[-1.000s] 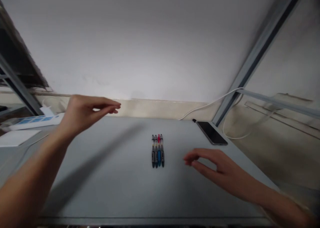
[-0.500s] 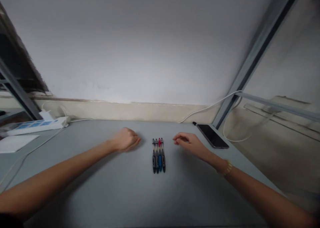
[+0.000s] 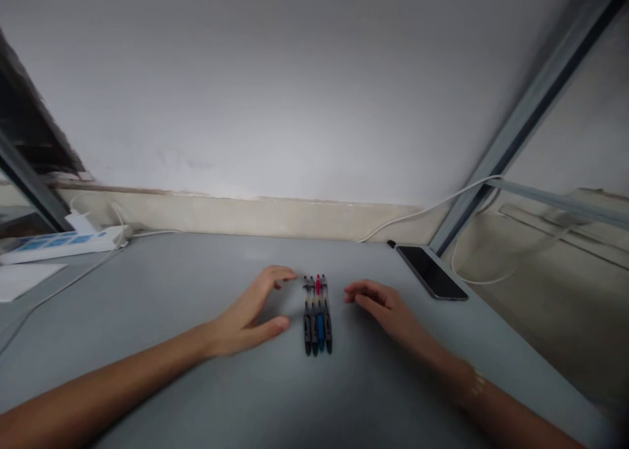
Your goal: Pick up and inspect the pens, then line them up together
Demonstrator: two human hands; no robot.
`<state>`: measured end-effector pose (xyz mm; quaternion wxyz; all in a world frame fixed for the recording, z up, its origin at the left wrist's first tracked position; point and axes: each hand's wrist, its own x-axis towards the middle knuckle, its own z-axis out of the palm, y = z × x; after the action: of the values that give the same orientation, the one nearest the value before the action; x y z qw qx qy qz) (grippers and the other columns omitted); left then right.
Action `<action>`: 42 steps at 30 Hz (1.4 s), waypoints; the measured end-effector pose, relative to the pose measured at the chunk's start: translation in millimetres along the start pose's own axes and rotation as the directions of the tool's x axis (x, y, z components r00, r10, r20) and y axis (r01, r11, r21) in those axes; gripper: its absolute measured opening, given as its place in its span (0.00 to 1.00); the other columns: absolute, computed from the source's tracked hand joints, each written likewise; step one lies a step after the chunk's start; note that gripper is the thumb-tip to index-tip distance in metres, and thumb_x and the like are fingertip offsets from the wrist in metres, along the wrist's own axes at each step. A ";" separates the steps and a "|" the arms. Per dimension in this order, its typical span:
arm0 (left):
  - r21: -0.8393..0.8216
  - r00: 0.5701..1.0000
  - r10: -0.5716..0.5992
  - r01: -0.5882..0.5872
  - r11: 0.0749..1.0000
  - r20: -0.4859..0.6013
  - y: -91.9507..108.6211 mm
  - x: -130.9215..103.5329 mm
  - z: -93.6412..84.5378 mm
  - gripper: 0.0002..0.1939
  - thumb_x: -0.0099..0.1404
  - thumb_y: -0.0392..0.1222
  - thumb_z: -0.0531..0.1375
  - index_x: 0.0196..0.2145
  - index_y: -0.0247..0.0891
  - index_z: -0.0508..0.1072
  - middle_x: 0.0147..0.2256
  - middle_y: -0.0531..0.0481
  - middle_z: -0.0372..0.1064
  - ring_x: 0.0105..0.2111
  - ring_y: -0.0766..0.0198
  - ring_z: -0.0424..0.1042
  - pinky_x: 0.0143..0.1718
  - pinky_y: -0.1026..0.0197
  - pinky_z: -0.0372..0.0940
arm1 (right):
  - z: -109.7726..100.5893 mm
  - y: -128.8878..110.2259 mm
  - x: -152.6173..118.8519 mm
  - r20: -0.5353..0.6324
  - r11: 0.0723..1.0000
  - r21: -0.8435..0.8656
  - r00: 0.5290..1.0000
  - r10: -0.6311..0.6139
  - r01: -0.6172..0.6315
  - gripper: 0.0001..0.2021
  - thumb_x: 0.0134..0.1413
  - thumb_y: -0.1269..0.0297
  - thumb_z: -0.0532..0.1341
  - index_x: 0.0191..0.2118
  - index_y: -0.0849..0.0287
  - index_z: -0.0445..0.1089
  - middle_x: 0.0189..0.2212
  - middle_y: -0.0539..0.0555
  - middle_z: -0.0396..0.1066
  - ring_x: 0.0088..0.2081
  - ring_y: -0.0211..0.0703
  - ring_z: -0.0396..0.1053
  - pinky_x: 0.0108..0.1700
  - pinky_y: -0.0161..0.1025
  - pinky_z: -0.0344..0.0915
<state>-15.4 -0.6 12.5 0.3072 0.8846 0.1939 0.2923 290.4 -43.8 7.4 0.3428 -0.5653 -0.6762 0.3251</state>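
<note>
Grip, left hand [image 3: 253,318]: wide. We see thumb and fingers well parted, the space between them empty, the fingertips just beside the pens on their left side. Grip, right hand [image 3: 383,305]: narrow. We note fingers loosely curled, thumb close under them, a small gap showing; part of the palm side is hidden from us. This hand sits to the right of the pens, near but apart. A pale bracelet [image 3: 477,378] circles the right wrist, blurred.

Between the 2 hands lie the 4 pens [image 3: 321,328], side by side in a tidy row on the grey table [image 3: 275,393], long axes running away from us. We count 3 with dark lower ends and grey upper ends; the 3rd from the left is blue below and red above. Whether neighbouring barrels touch, we cannot tell.

Right of the row, by the table's far right edge, we record a phone [image 3: 432,272] lying flat, dark screen up, with a small black object [image 3: 391,244] near its far end. A white cable [image 3: 417,214] runs up to the metal frame [image 3: 462,213]. Far left: a white power strip [image 3: 93,241] with blue panels.
</note>
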 end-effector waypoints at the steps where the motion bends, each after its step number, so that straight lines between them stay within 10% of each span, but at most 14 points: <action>1: -0.084 1.000 -0.012 0.014 0.996 0.023 4.4 0.8 0.0 0.27 0.73 0.57 0.47 0.63 0.39 0.55 0.60 0.32 0.60 0.59 0.46 0.62 0.57 0.42 0.62 | -0.7 1.9 -0.1 -0.008 1.000 0.004 1.000 0.003 -0.003 0.09 0.67 0.61 0.62 0.47 0.59 0.73 0.46 0.54 0.77 0.43 0.47 0.76 0.46 0.50 0.73; 5: -0.405 0.984 -0.057 0.122 0.906 0.169 23.6 4.6 -1.1 0.40 0.74 0.52 0.21 0.65 0.41 0.60 0.62 0.35 0.64 0.57 0.50 0.70 0.44 0.50 0.73 | -2.8 4.4 -1.0 -0.006 1.000 -0.004 1.000 0.010 -0.010 0.08 0.67 0.61 0.62 0.45 0.59 0.74 0.43 0.53 0.77 0.42 0.46 0.77 0.46 0.50 0.73; 9: -0.875 0.917 -0.126 0.399 0.273 0.379 30.1 4.5 -4.6 0.38 0.73 0.61 0.31 0.65 0.42 0.65 0.70 0.46 0.50 0.68 0.45 0.53 0.58 0.43 0.63 | -3.6 3.2 -1.6 0.004 1.000 -0.014 1.000 0.021 -0.021 0.08 0.67 0.60 0.61 0.43 0.59 0.74 0.41 0.53 0.78 0.41 0.46 0.77 0.45 0.49 0.73; 14: -0.909 0.915 -0.111 0.399 0.122 0.387 20.4 2.7 -6.1 0.40 0.71 0.66 0.36 0.62 0.38 0.69 0.68 0.43 0.55 0.66 0.44 0.58 0.59 0.43 0.62 | -6.2 5.1 -2.7 0.010 0.999 0.003 0.999 0.044 -0.044 0.09 0.68 0.60 0.61 0.43 0.59 0.74 0.39 0.52 0.78 0.39 0.45 0.77 0.44 0.48 0.73; 18: -0.896 0.926 -0.174 0.371 0.243 0.336 12.2 2.6 -4.7 0.41 0.71 0.66 0.33 0.59 0.41 0.72 0.63 0.40 0.65 0.62 0.43 0.64 0.57 0.40 0.64 | -7.2 5.2 -4.0 0.021 0.999 0.013 0.998 0.050 -0.051 0.10 0.68 0.58 0.60 0.41 0.59 0.74 0.36 0.51 0.77 0.39 0.45 0.76 0.44 0.48 0.72; 21: -0.639 0.966 -0.185 0.259 0.724 0.182 5.7 0.2 -2.1 0.26 0.75 0.56 0.48 0.62 0.43 0.68 0.62 0.40 0.66 0.62 0.47 0.64 0.60 0.42 0.62 | -4.7 1.8 -6.9 0.022 0.999 0.002 0.999 0.038 -0.038 0.09 0.67 0.59 0.60 0.40 0.59 0.73 0.35 0.51 0.77 0.38 0.46 0.76 0.43 0.48 0.71; 23: -0.140 0.982 -0.122 0.143 0.980 0.143 0.8 -2.4 1.2 0.27 0.74 0.43 0.54 0.68 0.44 0.56 0.68 0.41 0.56 0.68 0.48 0.51 0.67 0.39 0.49 | -1.8 -2.1 -10.4 0.026 1.000 -0.021 1.000 0.015 -0.015 0.08 0.66 0.63 0.58 0.40 0.59 0.73 0.34 0.52 0.78 0.38 0.47 0.76 0.42 0.47 0.70; 29: 0.438 0.951 0.010 -0.152 0.886 0.310 -13.4 -5.4 10.1 0.32 0.74 0.30 0.49 0.71 0.38 0.44 0.67 0.41 0.58 0.70 0.50 0.42 0.69 0.36 0.42 | 5.5 -13.0 -20.2 0.060 0.991 -0.106 0.995 -0.074 0.080 0.10 0.62 0.67 0.55 0.41 0.57 0.73 0.38 0.57 0.79 0.41 0.50 0.75 0.45 0.48 0.68; 36: 0.448 0.967 0.099 -0.198 0.872 0.235 -15.3 -1.4 4.2 0.24 0.66 0.21 0.51 0.55 0.38 0.70 0.55 0.36 0.65 0.62 0.46 0.58 0.62 0.41 0.57 | 6.1 -18.2 -25.4 0.090 0.991 -0.109 0.993 -0.072 0.081 0.10 0.62 0.67 0.54 0.40 0.56 0.73 0.38 0.56 0.79 0.42 0.50 0.76 0.46 0.46 0.70; 42: 0.378 0.952 0.125 -0.229 0.897 0.281 -12.8 3.7 4.4 0.17 0.68 0.21 0.50 0.44 0.38 0.72 0.46 0.44 0.73 0.54 0.55 0.68 0.63 0.48 0.56 | 12.1 -18.5 -30.2 0.116 0.985 -0.143 0.990 -0.080 0.097 0.09 0.64 0.69 0.54 0.43 0.55 0.72 0.38 0.55 0.79 0.41 0.48 0.76 0.43 0.44 0.71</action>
<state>-11.9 8.9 2.7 0.1108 0.9726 0.1283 0.1589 274.1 -77.0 13.0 0.2763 -0.5399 -0.7408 0.2889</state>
